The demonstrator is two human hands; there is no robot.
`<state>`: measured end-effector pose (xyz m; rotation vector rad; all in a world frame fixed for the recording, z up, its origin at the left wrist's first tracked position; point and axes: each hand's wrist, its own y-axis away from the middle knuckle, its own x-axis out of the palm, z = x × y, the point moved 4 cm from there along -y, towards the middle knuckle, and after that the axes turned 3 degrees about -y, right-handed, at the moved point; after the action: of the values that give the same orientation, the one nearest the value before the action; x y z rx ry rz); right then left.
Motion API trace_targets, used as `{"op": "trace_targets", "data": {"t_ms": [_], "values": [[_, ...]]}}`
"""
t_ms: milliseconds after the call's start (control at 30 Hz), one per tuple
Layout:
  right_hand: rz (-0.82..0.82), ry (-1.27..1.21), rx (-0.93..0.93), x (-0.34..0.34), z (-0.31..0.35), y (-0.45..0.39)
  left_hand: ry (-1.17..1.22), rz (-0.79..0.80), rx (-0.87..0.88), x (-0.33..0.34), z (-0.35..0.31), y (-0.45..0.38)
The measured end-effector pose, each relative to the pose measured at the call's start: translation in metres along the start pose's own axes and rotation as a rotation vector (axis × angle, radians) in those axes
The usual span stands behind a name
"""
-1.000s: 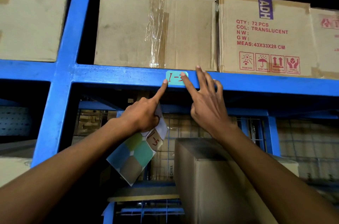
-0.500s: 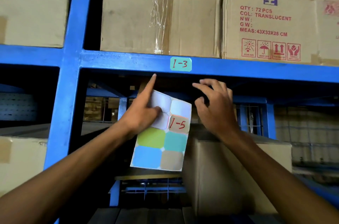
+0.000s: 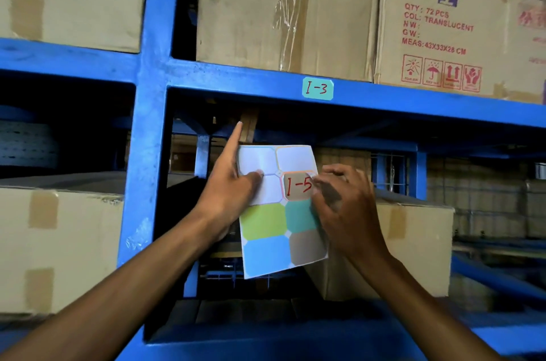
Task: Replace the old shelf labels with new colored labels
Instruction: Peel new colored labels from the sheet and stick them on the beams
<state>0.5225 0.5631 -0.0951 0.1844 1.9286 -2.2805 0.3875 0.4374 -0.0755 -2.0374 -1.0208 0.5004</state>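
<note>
Rack: a blue steel shelf frame (image 3: 153, 130) fills the view, one upright crossing a long horizontal beam (image 3: 413, 94).
Upper boxes: cardboard cartons stand along the beam; the plain taped carton (image 3: 266, 11) sits just left of the printed carton (image 3: 437, 29) (red lettering reads QTY 72 PCS, COL TRANSLUCENT).
Lower boxes: one carton (image 3: 59, 248) rests on the lower level left of the upright, another (image 3: 413, 242) behind the right forearm.
Label sheet: a sticker sheet (image 3: 266, 254) is held upright below the beam, its top rows mostly bare backing, with green, teal, light blue and tan stickers in the lower rows.
Left hand: the left hand (image 3: 227, 195) grips the sheet's left edge, thumb pressed onto the front, index finger pointing up past the top corner.
Right hand: the right hand (image 3: 348, 213) is at the sheet's right edge, fingertips (image 3: 317, 183) drawn together on the edge of the I-5 sticker; whether the edge has lifted cannot be told.
Beam label: a teal I-3 label (image 3: 318, 88) is stuck flat on the beam's front face, above the sheet and apart from both hands.
I-5 sticker: the tan I-5 sticker (image 3: 297, 186), written in red, lies on the sheet in the right column, second row.
</note>
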Motion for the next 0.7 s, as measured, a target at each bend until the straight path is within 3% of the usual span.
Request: {"op": "trace_targets", "data": {"t_ms": [133,300,400,700], "values": [[0.017,-0.159,0.091,0.0,0.01,0.026,-0.115,-0.036,-0.031,-0.005,0.025,0.025],[0.161,-0.251,0.184,-0.002,0.01,0.079,-0.167,-0.057,-0.252,-0.003,0.08,0.075],[0.177,-0.378,0.351,-0.009,-0.007,0.105,-0.221,0.015,-0.277,0.002,0.098,0.106],[0.301,-0.374,0.613,0.005,-0.078,0.179,-0.5,0.325,-0.15,0.033,0.145,0.178]]}}
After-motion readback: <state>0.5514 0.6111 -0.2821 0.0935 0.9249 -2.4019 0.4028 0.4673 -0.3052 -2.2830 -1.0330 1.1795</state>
